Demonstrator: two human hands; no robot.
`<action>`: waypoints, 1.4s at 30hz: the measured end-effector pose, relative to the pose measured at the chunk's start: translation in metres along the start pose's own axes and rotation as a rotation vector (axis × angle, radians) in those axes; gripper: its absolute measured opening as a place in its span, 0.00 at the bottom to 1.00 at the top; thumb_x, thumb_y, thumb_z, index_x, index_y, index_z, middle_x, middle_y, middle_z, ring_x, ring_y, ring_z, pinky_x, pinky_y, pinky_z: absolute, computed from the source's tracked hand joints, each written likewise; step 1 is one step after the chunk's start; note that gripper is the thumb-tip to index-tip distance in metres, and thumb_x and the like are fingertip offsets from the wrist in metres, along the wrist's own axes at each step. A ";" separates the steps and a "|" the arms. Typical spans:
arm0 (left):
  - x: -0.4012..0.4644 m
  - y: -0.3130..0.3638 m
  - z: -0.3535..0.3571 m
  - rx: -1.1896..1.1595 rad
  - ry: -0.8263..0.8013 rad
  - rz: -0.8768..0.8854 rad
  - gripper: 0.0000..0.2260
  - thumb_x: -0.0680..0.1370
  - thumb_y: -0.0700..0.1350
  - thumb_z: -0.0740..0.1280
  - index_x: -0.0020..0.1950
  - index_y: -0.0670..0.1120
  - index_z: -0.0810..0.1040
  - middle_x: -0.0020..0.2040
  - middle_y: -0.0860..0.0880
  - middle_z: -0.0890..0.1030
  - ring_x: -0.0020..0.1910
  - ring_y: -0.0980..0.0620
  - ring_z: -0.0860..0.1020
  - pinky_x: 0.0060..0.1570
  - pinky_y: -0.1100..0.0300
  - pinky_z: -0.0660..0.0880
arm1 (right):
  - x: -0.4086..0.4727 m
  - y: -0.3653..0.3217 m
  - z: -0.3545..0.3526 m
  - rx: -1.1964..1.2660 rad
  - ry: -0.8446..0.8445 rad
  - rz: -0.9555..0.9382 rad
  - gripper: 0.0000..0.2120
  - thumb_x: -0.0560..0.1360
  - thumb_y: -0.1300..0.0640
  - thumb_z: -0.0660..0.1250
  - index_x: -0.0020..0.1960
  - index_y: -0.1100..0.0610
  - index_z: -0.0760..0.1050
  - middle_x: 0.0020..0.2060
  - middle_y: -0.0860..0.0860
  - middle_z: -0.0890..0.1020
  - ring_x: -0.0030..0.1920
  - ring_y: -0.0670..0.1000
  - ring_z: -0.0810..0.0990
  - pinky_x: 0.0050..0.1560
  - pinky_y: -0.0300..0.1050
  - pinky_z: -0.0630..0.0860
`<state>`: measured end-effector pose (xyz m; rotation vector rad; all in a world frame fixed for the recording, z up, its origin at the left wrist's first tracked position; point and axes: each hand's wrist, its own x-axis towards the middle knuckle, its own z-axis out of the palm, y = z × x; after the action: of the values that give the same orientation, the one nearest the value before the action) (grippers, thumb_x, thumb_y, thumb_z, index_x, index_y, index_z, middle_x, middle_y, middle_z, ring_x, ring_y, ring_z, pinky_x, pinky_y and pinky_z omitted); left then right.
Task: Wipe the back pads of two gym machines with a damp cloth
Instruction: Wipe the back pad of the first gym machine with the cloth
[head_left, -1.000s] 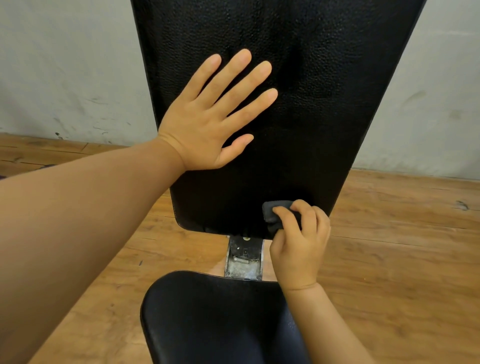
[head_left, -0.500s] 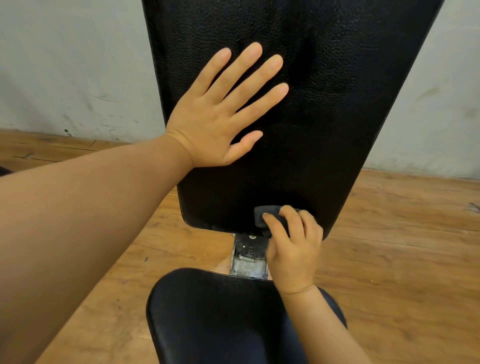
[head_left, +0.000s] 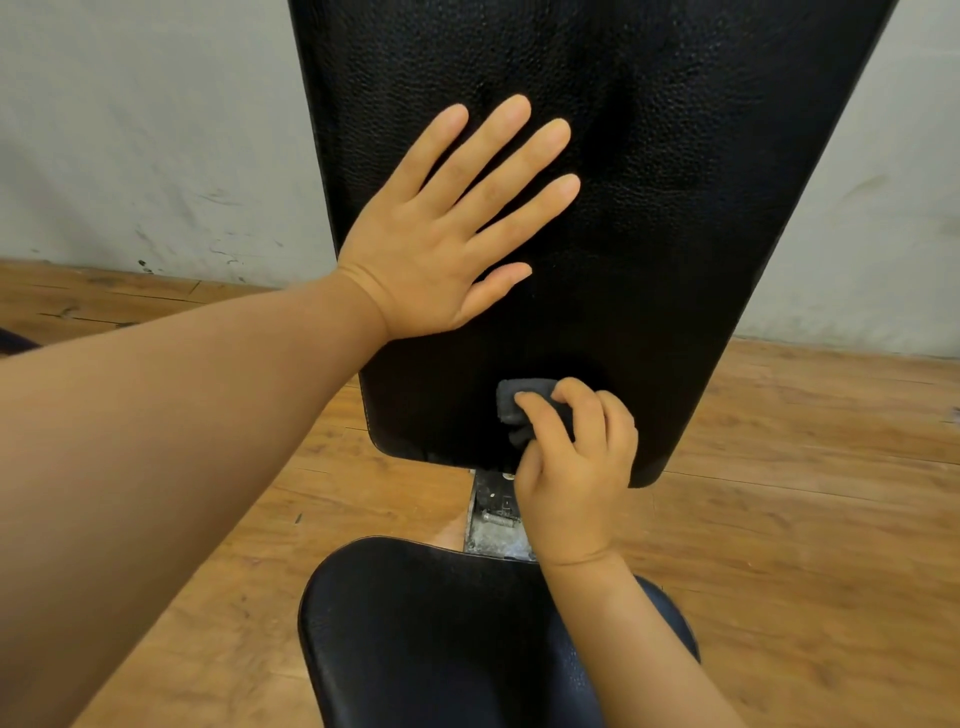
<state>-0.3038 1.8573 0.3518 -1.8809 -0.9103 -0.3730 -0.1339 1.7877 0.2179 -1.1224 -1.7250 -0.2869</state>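
With left hand fingers spread bracing the back pad, right hand fingers pinching the cloth should press flat, overlapping strokes beyond the fingertips.

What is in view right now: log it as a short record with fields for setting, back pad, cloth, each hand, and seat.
setting: wooden floor, pale scuffed wall
back pad: black textured upholstery, upright
cloth: dark, bunched, pressed on the pad near its bottom edge
left hand: flat on the pad, fingers spread, holding nothing
right hand: closed on the cloth
seat: dark padded, below the pad
bracket: worn metal with a bolt, between pad and seat
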 end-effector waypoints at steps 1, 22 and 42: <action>0.000 0.000 0.000 0.001 0.002 0.000 0.26 0.82 0.54 0.55 0.77 0.45 0.56 0.74 0.39 0.63 0.72 0.38 0.57 0.72 0.45 0.47 | -0.002 0.000 0.001 -0.003 0.004 -0.007 0.15 0.72 0.67 0.57 0.54 0.53 0.71 0.54 0.53 0.71 0.53 0.57 0.70 0.50 0.50 0.69; -0.002 0.003 0.000 0.013 0.041 -0.014 0.23 0.83 0.53 0.55 0.76 0.45 0.61 0.73 0.40 0.66 0.71 0.38 0.63 0.71 0.45 0.53 | -0.025 -0.020 0.022 0.002 -0.068 -0.034 0.14 0.71 0.67 0.57 0.53 0.54 0.71 0.52 0.52 0.70 0.52 0.56 0.70 0.47 0.48 0.66; -0.002 0.002 0.000 0.026 0.049 -0.015 0.22 0.82 0.52 0.55 0.75 0.44 0.63 0.71 0.40 0.68 0.70 0.36 0.67 0.69 0.42 0.59 | -0.060 0.008 -0.008 -0.011 -0.132 0.040 0.16 0.68 0.70 0.58 0.45 0.61 0.82 0.49 0.55 0.71 0.47 0.58 0.70 0.45 0.50 0.70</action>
<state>-0.3034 1.8560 0.3497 -1.8338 -0.8928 -0.4130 -0.1198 1.7540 0.1688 -1.2050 -1.8161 -0.2010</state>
